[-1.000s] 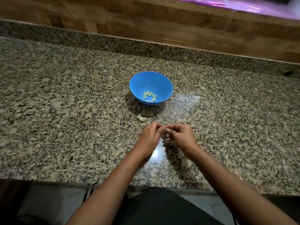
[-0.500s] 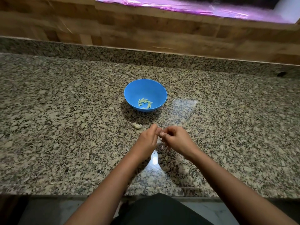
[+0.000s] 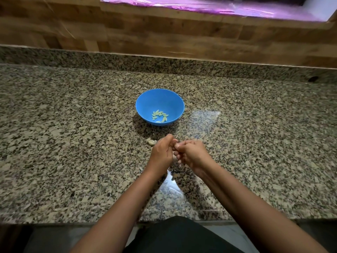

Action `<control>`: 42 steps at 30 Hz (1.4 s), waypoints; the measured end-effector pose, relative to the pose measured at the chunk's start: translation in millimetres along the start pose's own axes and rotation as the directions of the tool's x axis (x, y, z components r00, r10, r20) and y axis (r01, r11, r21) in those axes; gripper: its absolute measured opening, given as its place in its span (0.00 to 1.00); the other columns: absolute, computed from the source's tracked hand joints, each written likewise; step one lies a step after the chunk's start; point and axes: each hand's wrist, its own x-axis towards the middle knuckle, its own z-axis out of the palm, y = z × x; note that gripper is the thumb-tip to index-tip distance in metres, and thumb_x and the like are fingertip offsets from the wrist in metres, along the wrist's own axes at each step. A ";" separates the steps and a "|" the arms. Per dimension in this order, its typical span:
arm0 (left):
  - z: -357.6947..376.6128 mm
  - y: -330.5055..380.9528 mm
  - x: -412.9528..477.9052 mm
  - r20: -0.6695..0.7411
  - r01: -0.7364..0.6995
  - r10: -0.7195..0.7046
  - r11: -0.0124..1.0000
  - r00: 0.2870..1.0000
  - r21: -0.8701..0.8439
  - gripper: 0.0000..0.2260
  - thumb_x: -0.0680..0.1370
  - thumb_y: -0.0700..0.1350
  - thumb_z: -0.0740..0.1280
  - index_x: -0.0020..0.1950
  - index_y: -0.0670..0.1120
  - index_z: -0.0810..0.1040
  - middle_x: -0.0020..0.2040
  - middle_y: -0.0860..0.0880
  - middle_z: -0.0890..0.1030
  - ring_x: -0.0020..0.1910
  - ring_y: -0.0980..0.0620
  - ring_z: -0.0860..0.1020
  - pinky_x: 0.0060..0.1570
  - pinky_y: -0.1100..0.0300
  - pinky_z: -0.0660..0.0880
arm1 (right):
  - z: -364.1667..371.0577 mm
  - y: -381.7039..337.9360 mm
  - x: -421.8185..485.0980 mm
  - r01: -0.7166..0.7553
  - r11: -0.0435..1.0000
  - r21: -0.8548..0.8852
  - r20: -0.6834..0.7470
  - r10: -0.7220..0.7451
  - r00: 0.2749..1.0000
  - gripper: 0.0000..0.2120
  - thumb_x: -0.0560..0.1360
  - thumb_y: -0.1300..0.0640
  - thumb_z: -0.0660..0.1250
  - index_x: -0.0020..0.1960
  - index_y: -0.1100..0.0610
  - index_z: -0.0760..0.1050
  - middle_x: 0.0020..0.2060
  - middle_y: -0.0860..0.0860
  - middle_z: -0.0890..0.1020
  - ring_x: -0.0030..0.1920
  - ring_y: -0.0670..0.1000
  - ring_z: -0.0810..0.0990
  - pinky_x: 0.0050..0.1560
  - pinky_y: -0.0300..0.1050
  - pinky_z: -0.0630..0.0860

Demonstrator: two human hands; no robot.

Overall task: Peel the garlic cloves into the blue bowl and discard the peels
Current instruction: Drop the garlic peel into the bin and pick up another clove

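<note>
Left hand (image 3: 162, 152) and right hand (image 3: 191, 153) curled together, fingertips touching, over granite counter (image 3: 73, 143); blue bowl (image 3: 145, 105) holds peeled cloves (image 3: 160, 116); unpeeled clove (image 3: 151, 142) beside left hand.

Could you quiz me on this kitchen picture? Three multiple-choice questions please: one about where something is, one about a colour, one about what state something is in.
1. Where does the loose garlic piece lie?
A. in the bowl
B. on the counter, between the bowl and the hands
C. on the wall ledge

2. What colour is the bowl?
A. red
B. white
C. blue

3. How are the two hands?
A. fingers curled, fingertips meeting
B. flat on the counter
C. inside the bowl

Answers: 1 B, it sits on the granite counter beside the left hand. 2 C, its wall is plainly blue. 3 A, the left hand and right hand meet above the counter.
</note>
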 end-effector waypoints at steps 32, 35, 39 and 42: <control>-20.4 -19.4 -0.4 0.025 0.350 -0.394 0.784 0.919 -0.513 0.04 0.72 0.36 0.72 0.43 0.44 0.81 0.40 0.48 0.83 0.41 0.53 0.81 0.43 0.63 0.79 | -24.4 14.5 8.2 0.206 0.710 -0.674 -0.069 -0.338 0.939 0.06 0.76 0.61 0.65 0.40 0.59 0.75 0.35 0.52 0.79 0.34 0.48 0.78 0.36 0.37 0.78; -13.5 -22.3 -0.7 0.077 0.401 -0.444 0.704 0.893 -0.587 0.04 0.70 0.34 0.73 0.41 0.42 0.81 0.37 0.48 0.83 0.39 0.52 0.81 0.43 0.61 0.79 | -21.0 14.9 9.8 0.172 0.731 -0.660 -0.078 -0.295 0.952 0.04 0.74 0.62 0.68 0.41 0.59 0.76 0.38 0.54 0.80 0.37 0.50 0.80 0.39 0.42 0.80; -13.8 -26.2 -1.8 0.129 0.434 -0.459 0.659 0.879 -0.614 0.04 0.72 0.33 0.70 0.43 0.41 0.81 0.39 0.44 0.83 0.39 0.51 0.80 0.43 0.62 0.79 | -18.3 11.1 9.0 0.191 0.834 -0.518 -0.022 -0.236 0.971 0.10 0.74 0.70 0.62 0.47 0.57 0.76 0.46 0.55 0.80 0.42 0.51 0.80 0.44 0.44 0.80; -13.7 -22.4 -2.1 0.141 0.414 -0.407 0.726 0.902 -0.549 0.05 0.74 0.34 0.69 0.45 0.42 0.81 0.40 0.46 0.83 0.38 0.55 0.81 0.39 0.67 0.77 | -12.0 5.7 4.7 0.188 0.890 -0.416 0.052 -0.183 0.982 0.09 0.76 0.68 0.60 0.52 0.61 0.77 0.44 0.58 0.82 0.36 0.49 0.80 0.38 0.42 0.79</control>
